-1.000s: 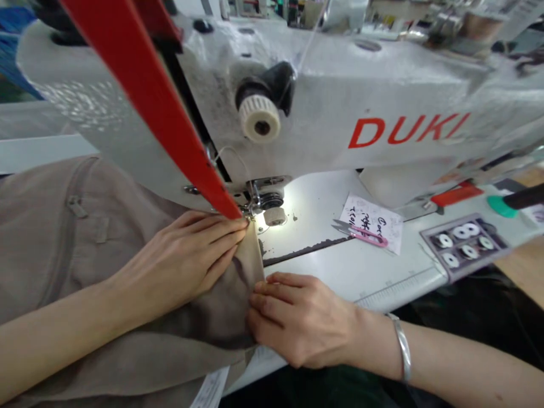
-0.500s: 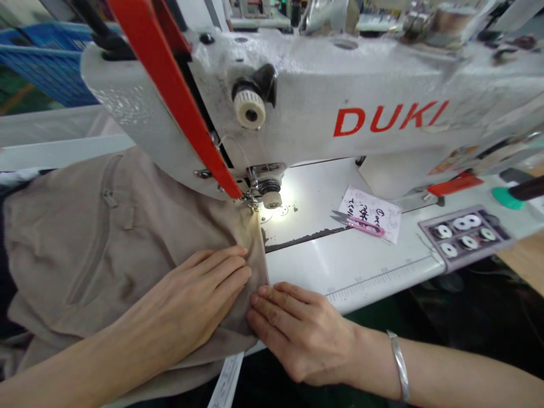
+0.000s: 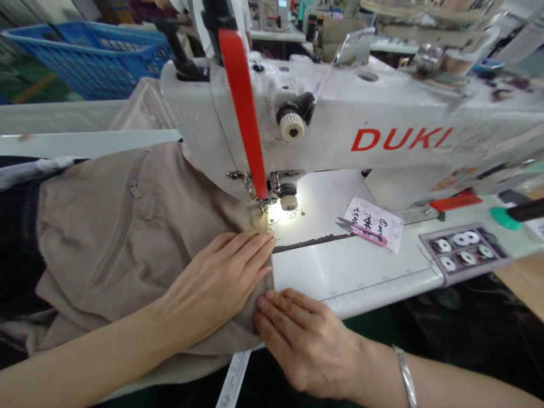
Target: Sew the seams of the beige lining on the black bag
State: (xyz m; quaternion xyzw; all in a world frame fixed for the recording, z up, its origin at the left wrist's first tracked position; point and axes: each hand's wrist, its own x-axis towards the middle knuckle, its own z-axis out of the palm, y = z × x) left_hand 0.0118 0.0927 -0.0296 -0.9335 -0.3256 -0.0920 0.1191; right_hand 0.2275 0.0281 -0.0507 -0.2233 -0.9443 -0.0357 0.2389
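Note:
A taupe garment [image 3: 170,226] with a zipped pocket [image 3: 121,221] lies under the sewing machine [image 3: 331,107], its right edge running to the lit presser foot [image 3: 264,207]. Flat on the cloth, my left hand [image 3: 225,277] has its fingers stretched out, tips close in front of the foot. My right hand [image 3: 306,340] pinches the garment's edge at the front of the table; the thumb is hidden. A white printed strip [image 3: 234,379] hangs below the cloth. Right of the foot, pink-handled thread snips [image 3: 365,232] rest on a handwritten paper slip [image 3: 393,226].
A tray of bobbins [image 3: 463,249] sits on the right of the table [image 3: 306,272]. A red bar [image 3: 244,107] slants down the machine's head. Behind at the left stands a blue basket [image 3: 97,62]. Dark cloth [image 3: 21,249] lies at the left edge.
The view has shifted, so the machine and garment appear further right and lower. My left hand has slid forward, its fingertips nearer the presser foot. My right hand keeps its pinch on the edge.

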